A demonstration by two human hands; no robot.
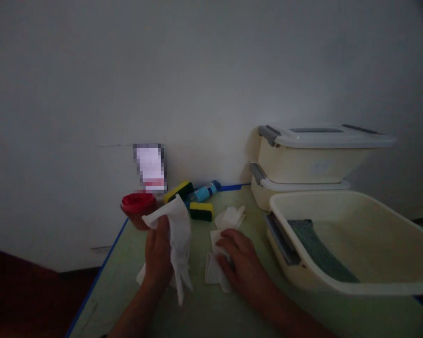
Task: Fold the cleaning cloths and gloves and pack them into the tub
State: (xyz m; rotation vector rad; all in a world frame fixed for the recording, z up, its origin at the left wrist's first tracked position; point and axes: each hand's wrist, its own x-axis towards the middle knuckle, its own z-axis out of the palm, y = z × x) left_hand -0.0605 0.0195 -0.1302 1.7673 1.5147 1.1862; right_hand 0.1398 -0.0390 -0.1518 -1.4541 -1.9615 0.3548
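Cloth (pixel 181 234), white, upper part raised at left, pinched between thumb and fingers of left hand (pixel 158 256); lower end hangs loose, contact with bench (pixel 105 305) unclear. Right hand (pixel 241 256): fingers curled over layered white pieces (pixel 213 273) on bench; pinching or merely resting, cannot tell. Crumpled piece (pixel 230 217) just beyond, apart from both hands. Another white edge (pixel 141 274) shows beside left wrist. Progress, judged: handling looks partway. One cloth is up and open; crumpled piece remains unlifted. Open tub (pixel 345 206), right, contains green cloth (pixel 320 253). Far side: near sponge (pixel 201 211), bottle (pixel 206 191), neither touched by hands.
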